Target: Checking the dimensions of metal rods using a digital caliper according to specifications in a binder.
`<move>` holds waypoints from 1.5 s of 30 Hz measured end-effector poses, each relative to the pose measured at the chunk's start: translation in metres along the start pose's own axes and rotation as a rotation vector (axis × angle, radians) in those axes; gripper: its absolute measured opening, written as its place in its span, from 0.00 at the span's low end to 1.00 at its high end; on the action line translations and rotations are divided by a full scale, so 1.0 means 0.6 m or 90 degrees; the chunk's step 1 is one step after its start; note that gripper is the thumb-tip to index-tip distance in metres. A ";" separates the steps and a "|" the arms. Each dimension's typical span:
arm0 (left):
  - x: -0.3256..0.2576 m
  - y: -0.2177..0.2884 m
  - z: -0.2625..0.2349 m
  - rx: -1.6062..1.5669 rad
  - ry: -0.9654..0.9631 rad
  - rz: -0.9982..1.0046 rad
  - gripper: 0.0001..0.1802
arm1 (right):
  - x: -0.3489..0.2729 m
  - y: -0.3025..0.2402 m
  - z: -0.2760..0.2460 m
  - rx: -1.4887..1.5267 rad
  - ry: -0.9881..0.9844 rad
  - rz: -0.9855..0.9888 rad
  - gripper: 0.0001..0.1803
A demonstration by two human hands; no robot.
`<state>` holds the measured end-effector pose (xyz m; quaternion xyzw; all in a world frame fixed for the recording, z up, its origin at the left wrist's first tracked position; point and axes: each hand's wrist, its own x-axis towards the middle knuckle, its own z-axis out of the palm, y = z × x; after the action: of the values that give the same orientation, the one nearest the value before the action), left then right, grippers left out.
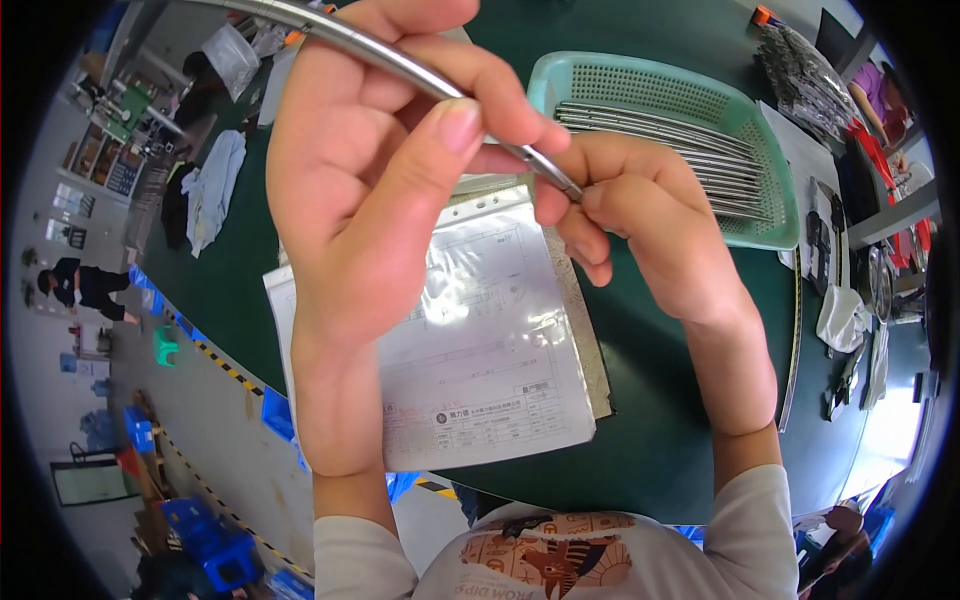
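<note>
While left hand (355, 190), holding rod (392, 60), part-hides sheet (490, 375), right hand (662, 205) part-hides basket (782, 195).

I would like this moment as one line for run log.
left hand: holds metal rod | right hand: pinches rod's end | green basket: holds more rods | printed sheet: below hands

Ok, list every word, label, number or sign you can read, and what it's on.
Wording is not copied here, only where print stands:
Drawing sheet: larger characters in the title block legible; finer print too small or washed out.
White shirt: lettering near the frame's lower edge, only partly in view.
Metal rod held by left hand and right hand: no readable text.
</note>
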<state>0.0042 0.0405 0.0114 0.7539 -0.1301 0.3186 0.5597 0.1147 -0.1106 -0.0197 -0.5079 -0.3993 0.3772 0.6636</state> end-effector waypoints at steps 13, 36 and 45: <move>-0.027 -0.006 -0.012 0.053 0.039 -0.050 0.24 | -0.002 -0.009 0.008 -0.092 0.033 0.007 0.19; -0.159 0.054 -0.073 0.094 0.234 -0.194 0.32 | -0.015 -0.002 0.010 -0.094 -0.038 -0.048 0.08; -0.444 0.063 -0.088 0.094 0.617 -0.408 0.23 | -0.081 0.087 0.026 -0.216 -0.168 0.166 0.08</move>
<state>-0.2376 0.0340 -0.1178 0.5612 0.3974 0.4502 0.5696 0.0763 -0.1384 -0.0748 -0.6056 -0.4707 0.4504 0.4569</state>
